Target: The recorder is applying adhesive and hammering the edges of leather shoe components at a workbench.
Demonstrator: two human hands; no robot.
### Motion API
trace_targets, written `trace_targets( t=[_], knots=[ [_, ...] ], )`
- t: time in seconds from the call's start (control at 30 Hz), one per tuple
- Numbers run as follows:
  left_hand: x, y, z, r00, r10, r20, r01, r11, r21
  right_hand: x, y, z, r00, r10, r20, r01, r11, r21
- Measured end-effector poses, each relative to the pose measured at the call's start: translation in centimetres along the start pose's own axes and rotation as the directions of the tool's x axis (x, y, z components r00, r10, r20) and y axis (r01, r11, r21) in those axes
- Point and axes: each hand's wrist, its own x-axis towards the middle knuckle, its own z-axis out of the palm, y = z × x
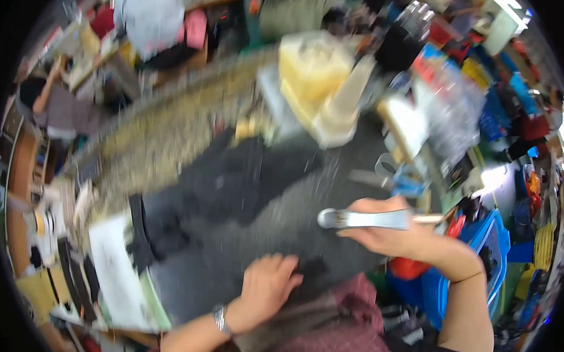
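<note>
a wide bench [171,141], speckled and pale along its bare upper left stretch, is shown running diagonally across the blurred view. most of its middle is covered by a large sheet of dark grey-black fabric [244,193], spread flat and reaching down to the lower edge, where it meets a maroon checked garment [344,339] worn by the person. at the far end of the fabric a pale yellow and cream machine-like block [316,78] is seen standing on the bench; its details are lost to motion blur. a white sheet of paper with dark printing [114,263] lies along the left edge of the fabric, just beside it. a blue plastic crate [487,245] is seen to the right, below and behind the right forearm.

the left hand [267,287], with a metal wristwatch [222,320] worn at the wrist, is laid palm down on the near part of the fabric, fingers spread and flat; nothing is enclosed by its grip. the right hand [385,232] is held above the right part of the fabric, its grip closed around a slim silver-grey metal tool with a rounded end [361,219]. the tool is held roughly level, its rounded end pointing to the person's left and lying over the fabric; whether that end touches the cloth cannot be told.
</note>
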Motion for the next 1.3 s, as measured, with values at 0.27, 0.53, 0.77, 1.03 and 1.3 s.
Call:
trace_targets(
  t=[0.27,0.53,0.77,1.03,1.3],
  knots=[
    [1.8,2.0,0.2,0.995,-0.077,0.063,0.076,0.997,0.018,-4.8,-1.3,1.4,0.923,-0.044,0.382,0.07,0.996,-0.055],
    [1.4,0.7,2.2,0.987,0.153,-0.041,-0.157,0.979,-0.129,-5.5,-1.3,1.9,0.919,0.005,0.394,0.006,1.0,-0.025],
    [1.4,0.0,2.1,0.862,0.506,0.014,-0.497,0.841,0.213,-4.3,-0.9,0.2,0.862,0.063,0.502,-0.081,0.997,0.014],
    [1.8,-0.1,1.9,0.814,0.574,0.093,-0.567,0.749,0.342,-3.0,-1.4,-0.5,0.867,0.064,0.495,-0.022,0.996,-0.089],
    [1.4,0.1,1.9,0.791,0.586,0.174,-0.598,0.682,0.421,-3.3,-1.3,0.7,0.899,-0.081,0.43,0.202,0.948,-0.245]
  ],
)
